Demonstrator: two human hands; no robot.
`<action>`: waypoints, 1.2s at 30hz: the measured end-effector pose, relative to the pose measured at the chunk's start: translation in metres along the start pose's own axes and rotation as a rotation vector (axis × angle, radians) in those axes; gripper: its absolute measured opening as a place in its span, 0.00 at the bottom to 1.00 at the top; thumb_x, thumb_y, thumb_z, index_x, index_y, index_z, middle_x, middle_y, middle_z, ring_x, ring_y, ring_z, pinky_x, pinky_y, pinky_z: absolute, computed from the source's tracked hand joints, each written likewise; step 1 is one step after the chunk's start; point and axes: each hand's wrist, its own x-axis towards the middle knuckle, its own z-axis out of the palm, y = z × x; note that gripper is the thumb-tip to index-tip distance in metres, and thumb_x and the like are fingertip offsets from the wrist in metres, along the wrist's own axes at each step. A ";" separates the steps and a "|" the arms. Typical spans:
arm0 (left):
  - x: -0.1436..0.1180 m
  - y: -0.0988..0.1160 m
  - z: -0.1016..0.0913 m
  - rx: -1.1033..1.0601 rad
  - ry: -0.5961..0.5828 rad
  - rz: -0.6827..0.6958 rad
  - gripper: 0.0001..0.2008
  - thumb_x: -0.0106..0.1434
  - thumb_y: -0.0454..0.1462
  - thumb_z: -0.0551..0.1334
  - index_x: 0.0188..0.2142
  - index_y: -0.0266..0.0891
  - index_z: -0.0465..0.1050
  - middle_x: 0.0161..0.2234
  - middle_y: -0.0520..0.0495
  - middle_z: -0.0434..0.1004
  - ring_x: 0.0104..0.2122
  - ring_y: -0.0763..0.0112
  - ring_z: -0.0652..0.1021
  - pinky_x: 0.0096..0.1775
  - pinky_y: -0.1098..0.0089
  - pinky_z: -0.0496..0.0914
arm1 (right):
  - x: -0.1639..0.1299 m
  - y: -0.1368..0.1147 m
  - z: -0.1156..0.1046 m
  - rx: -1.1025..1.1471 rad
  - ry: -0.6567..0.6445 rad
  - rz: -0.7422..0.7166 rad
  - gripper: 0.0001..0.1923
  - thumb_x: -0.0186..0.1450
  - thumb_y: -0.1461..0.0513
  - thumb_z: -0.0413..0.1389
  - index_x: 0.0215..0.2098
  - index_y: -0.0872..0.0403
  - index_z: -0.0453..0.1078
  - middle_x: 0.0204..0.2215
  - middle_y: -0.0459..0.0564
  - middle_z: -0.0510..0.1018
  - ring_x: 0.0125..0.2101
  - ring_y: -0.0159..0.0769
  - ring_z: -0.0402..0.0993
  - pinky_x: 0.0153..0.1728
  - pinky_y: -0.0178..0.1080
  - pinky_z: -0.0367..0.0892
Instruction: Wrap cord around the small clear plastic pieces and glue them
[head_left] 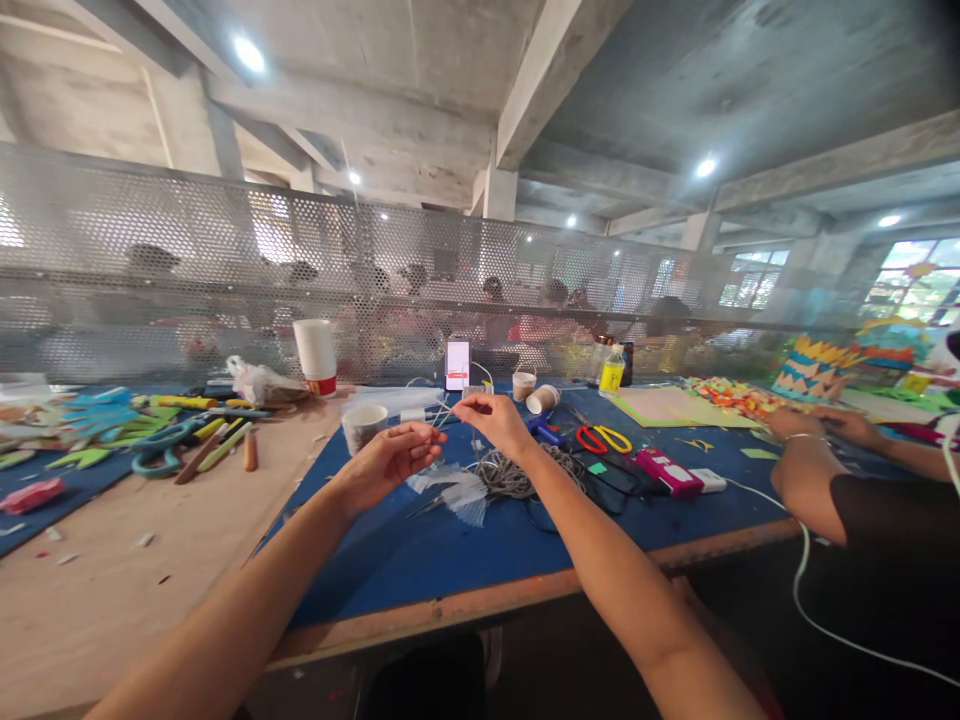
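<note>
My left hand (394, 458) and my right hand (491, 415) are raised above the blue mat (450, 555), each pinching thin pale wire strands (442, 415) that run between them. Below the hands lie a white mesh piece (461, 492) and a tangle of grey wire (514, 472). A paper cup (363, 425) stands just behind my left hand.
Scissors with red and yellow handles (604, 438), a pink box (667, 472), a phone (457, 364), stacked cups (316, 356) and a bottle (612, 372) lie about. Coloured paper shapes and teal scissors (161, 442) sit left. A co-worker's arms (817, 455) rest at right. A mesh fence (225, 270) backs the table.
</note>
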 end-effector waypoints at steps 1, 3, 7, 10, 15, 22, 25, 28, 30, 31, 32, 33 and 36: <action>0.000 0.001 0.000 -0.013 0.006 0.000 0.02 0.58 0.30 0.66 0.33 0.33 0.77 0.36 0.41 0.81 0.31 0.73 0.80 0.37 0.76 0.76 | 0.002 0.003 -0.002 0.001 0.044 0.016 0.15 0.63 0.53 0.57 0.36 0.56 0.77 0.31 0.49 0.80 0.31 0.34 0.74 0.35 0.34 0.67; 0.000 0.003 0.001 -0.031 0.018 -0.003 0.03 0.58 0.29 0.65 0.33 0.33 0.77 0.36 0.42 0.81 0.31 0.73 0.80 0.36 0.76 0.76 | 0.004 0.007 -0.008 -0.027 0.143 0.044 0.14 0.63 0.54 0.57 0.35 0.56 0.77 0.28 0.48 0.80 0.30 0.34 0.74 0.34 0.34 0.67; -0.001 0.005 0.000 -0.037 0.032 0.007 0.04 0.59 0.28 0.64 0.35 0.32 0.76 0.37 0.41 0.81 0.30 0.74 0.80 0.35 0.77 0.76 | 0.002 0.007 -0.020 -0.237 0.301 0.080 0.11 0.63 0.56 0.57 0.33 0.55 0.77 0.31 0.49 0.79 0.31 0.35 0.73 0.36 0.36 0.67; -0.001 0.004 0.000 -0.031 0.037 0.011 0.05 0.60 0.28 0.63 0.36 0.31 0.76 0.38 0.41 0.81 0.30 0.74 0.80 0.35 0.77 0.76 | -0.001 0.001 -0.017 -0.310 0.290 0.050 0.09 0.62 0.61 0.57 0.36 0.54 0.78 0.40 0.52 0.78 0.34 0.34 0.73 0.38 0.36 0.68; -0.002 0.005 -0.001 -0.022 0.040 0.008 0.06 0.61 0.28 0.62 0.38 0.31 0.76 0.39 0.41 0.82 0.30 0.75 0.80 0.35 0.77 0.76 | -0.007 -0.013 0.009 0.191 -0.204 0.184 0.15 0.67 0.62 0.51 0.50 0.53 0.73 0.36 0.50 0.79 0.23 0.28 0.71 0.26 0.33 0.68; -0.001 0.005 -0.002 -0.048 0.037 0.015 0.05 0.61 0.27 0.62 0.35 0.31 0.76 0.36 0.43 0.81 0.29 0.75 0.80 0.35 0.78 0.76 | -0.010 -0.011 0.014 0.287 -0.292 0.193 0.13 0.62 0.55 0.60 0.38 0.57 0.76 0.26 0.46 0.76 0.25 0.27 0.68 0.28 0.32 0.65; -0.002 0.005 -0.001 -0.045 0.031 0.014 0.05 0.61 0.27 0.61 0.35 0.31 0.76 0.37 0.42 0.81 0.29 0.76 0.80 0.34 0.78 0.76 | -0.008 -0.007 0.006 0.226 -0.222 0.167 0.14 0.59 0.54 0.62 0.35 0.57 0.76 0.26 0.46 0.76 0.25 0.27 0.66 0.28 0.31 0.62; -0.003 0.007 0.000 -0.052 0.038 0.014 0.05 0.61 0.27 0.61 0.36 0.31 0.76 0.37 0.42 0.81 0.28 0.76 0.79 0.33 0.78 0.76 | -0.004 -0.006 -0.001 0.242 -0.123 0.183 0.13 0.58 0.54 0.62 0.34 0.57 0.76 0.27 0.47 0.77 0.24 0.26 0.66 0.26 0.31 0.61; -0.004 0.007 0.001 -0.058 0.049 0.011 0.05 0.61 0.27 0.62 0.36 0.31 0.76 0.37 0.42 0.81 0.28 0.76 0.79 0.33 0.78 0.76 | -0.002 -0.004 -0.005 0.289 -0.059 0.202 0.14 0.58 0.54 0.61 0.34 0.57 0.75 0.28 0.47 0.77 0.21 0.25 0.64 0.24 0.30 0.60; -0.004 0.007 0.001 -0.060 0.051 0.009 0.05 0.61 0.27 0.62 0.36 0.31 0.76 0.37 0.42 0.81 0.28 0.76 0.79 0.33 0.78 0.76 | 0.000 -0.003 -0.007 0.312 -0.024 0.207 0.14 0.58 0.54 0.61 0.34 0.57 0.75 0.28 0.47 0.77 0.20 0.24 0.63 0.23 0.30 0.60; -0.004 0.008 0.001 -0.062 0.052 0.006 0.05 0.61 0.27 0.62 0.36 0.31 0.76 0.37 0.42 0.81 0.28 0.76 0.79 0.33 0.78 0.76 | 0.001 -0.001 -0.009 0.330 0.013 0.211 0.14 0.58 0.54 0.61 0.33 0.57 0.75 0.29 0.47 0.77 0.19 0.23 0.63 0.22 0.30 0.59; -0.004 0.008 0.002 -0.063 0.053 0.004 0.05 0.61 0.27 0.62 0.36 0.31 0.76 0.37 0.42 0.81 0.28 0.76 0.79 0.33 0.78 0.76 | 0.002 0.000 -0.011 0.340 0.051 0.216 0.14 0.58 0.54 0.60 0.33 0.57 0.75 0.28 0.47 0.77 0.19 0.23 0.62 0.21 0.29 0.58; -0.003 0.007 0.002 -0.061 0.050 0.004 0.05 0.61 0.27 0.62 0.36 0.31 0.76 0.37 0.42 0.81 0.27 0.77 0.79 0.32 0.78 0.76 | 0.004 0.005 -0.016 0.306 0.121 0.224 0.13 0.58 0.55 0.60 0.33 0.57 0.75 0.28 0.48 0.77 0.18 0.23 0.62 0.21 0.29 0.58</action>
